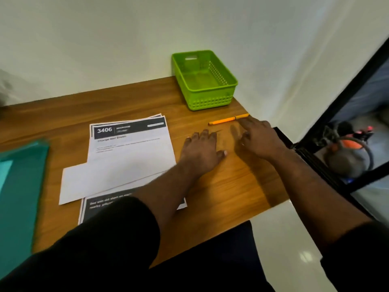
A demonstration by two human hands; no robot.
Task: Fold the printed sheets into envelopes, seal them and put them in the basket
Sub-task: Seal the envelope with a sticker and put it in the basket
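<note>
A stack of printed sheets (pixel 130 148) with a black "3406" header lies in the middle of the wooden table (pixel 221 199). A white envelope (pixel 92 184) rests across the stack's lower part. The green plastic basket (pixel 205 81) stands at the table's far right corner with nothing in it. My left hand (pixel 203 150) lies flat on the bare wood just right of the sheets, fingers spread. My right hand (pixel 257 138) hovers beside it, fingers apart, close to an orange pen (pixel 228 119). Neither hand holds anything.
A teal folder (pixel 21 186) lies at the table's left edge. The table's right edge drops to a white floor. A black frame and a grey-and-orange object (pixel 349 152) stand on the right. A pale wall backs the table.
</note>
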